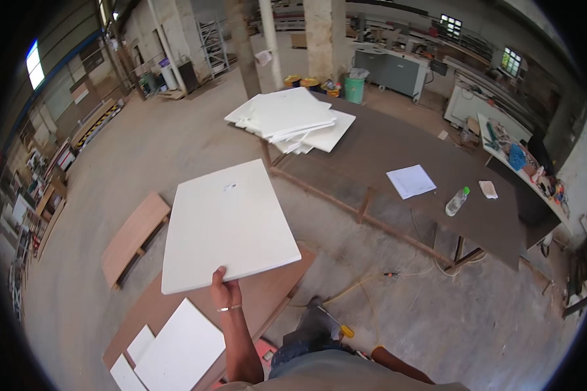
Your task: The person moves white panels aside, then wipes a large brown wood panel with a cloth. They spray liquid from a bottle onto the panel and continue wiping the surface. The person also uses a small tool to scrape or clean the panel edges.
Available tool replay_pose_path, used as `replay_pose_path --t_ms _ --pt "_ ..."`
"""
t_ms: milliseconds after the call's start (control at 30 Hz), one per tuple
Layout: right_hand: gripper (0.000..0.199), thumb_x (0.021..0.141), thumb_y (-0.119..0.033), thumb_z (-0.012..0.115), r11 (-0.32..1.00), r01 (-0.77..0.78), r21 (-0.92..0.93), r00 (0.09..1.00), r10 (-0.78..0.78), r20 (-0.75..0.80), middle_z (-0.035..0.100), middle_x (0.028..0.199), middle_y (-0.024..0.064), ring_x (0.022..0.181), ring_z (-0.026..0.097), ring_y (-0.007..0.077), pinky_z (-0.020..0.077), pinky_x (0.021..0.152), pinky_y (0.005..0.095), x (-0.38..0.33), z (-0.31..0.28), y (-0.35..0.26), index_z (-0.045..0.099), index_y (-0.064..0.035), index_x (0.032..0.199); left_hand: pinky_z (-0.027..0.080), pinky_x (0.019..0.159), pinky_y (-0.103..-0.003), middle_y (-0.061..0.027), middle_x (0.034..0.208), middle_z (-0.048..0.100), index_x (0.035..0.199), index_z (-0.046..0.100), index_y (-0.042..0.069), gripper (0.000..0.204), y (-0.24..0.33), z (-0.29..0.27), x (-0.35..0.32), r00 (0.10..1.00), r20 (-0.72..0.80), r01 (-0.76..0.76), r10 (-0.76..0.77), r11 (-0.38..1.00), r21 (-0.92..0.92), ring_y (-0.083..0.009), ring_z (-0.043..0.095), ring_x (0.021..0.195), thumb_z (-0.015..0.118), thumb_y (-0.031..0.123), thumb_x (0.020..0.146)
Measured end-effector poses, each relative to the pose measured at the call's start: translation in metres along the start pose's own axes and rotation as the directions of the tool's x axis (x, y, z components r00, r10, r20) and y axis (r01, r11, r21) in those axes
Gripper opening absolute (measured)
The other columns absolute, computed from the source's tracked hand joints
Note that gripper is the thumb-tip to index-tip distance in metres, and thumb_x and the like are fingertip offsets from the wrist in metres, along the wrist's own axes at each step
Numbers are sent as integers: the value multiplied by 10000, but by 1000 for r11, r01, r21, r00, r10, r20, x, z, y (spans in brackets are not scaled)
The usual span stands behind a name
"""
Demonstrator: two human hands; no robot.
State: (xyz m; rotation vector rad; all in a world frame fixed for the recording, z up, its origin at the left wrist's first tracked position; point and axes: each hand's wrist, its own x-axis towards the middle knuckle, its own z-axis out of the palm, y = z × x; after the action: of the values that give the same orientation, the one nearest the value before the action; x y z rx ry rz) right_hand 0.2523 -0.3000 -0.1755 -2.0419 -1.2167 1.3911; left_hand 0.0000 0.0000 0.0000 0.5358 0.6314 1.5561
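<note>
L hand point(225, 290) had the white panel point(231, 225) by its near edge, approx. mid-edge: thumb on the top face, other fingers hidden underneath, so that part of the grip couldn't be checked. Panel was out ahead of the wrist, i.e. on the far side of the fingers, overlapping the low brown bench point(267, 303) in view; gap below it couldn't be judged. Long axis prob. ran near-to-far, away from the hand, but lens bend left that unsure. Small label point(229, 188) sat nr the far edge.

Key relation: panel stack point(293, 111) on the dark bench point(372, 133) lay far & to the right of the L fingers, just past the held panel's far right corner, w/ a strip of floor point(319, 225) btwn. L hand was the nearer one; R forearm point(401, 366) was at near right, its hand unclear, so couldn't tell if those fingers were wide, narrow or holding anything.

Also: loose white board point(182, 348) + smaller white pc point(140, 343) on the brown bench, near left; paper sheet point(411, 181), green-capped bottle point(457, 202) & crumpled cloth point(488, 189) on the dark bench, right; yellow-handled tool point(347, 331) nr the person's leg point(310, 322).
</note>
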Motion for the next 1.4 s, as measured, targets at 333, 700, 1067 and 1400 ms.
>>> replay_pose_path --t_ms 333,700,1067,1400 --pt "257 842 -303 608 933 -286 218 937 320 -140 695 828 118 663 694 228 535 640 351 144 -157 -20 665 -91 975 576 821 -393 -113 1077 635 1099 589 -36 315 -259 150 279 991 -36 114 -128 958 -263 -241 647 959 655 -45 791" --pt "216 856 -181 660 724 -256 640 935 352 -25 664 891 64 748 652 141 569 684 289 266 -276 -73 656 -19 999 598 848 -463 -121 1114 629 1182 561 -40 379 -449 250 518 956 -76 255 -284 929 -268 -263 652 1008 657 -42 816" --pt "242 876 -208 652 723 -340 601 913 406 28 667 893 59 717 665 152 557 656 285 305 -309 -72 643 -25 1034 560 455 -404 -237 885 705 1049 521 -39 533 -489 256 557 705 -230 684 -671 556 472 -287 700 613 552 487 967" --pt "272 886 -229 655 697 -351 626 903 429 29 677 907 73 756 686 159 572 662 305 289 -305 -63 643 -21 1061 643 648 -453 -291 919 659 1274 414 -46 557 -526 281 589 805 -259 565 -534 823 61 -352 702 708 520 427 999"
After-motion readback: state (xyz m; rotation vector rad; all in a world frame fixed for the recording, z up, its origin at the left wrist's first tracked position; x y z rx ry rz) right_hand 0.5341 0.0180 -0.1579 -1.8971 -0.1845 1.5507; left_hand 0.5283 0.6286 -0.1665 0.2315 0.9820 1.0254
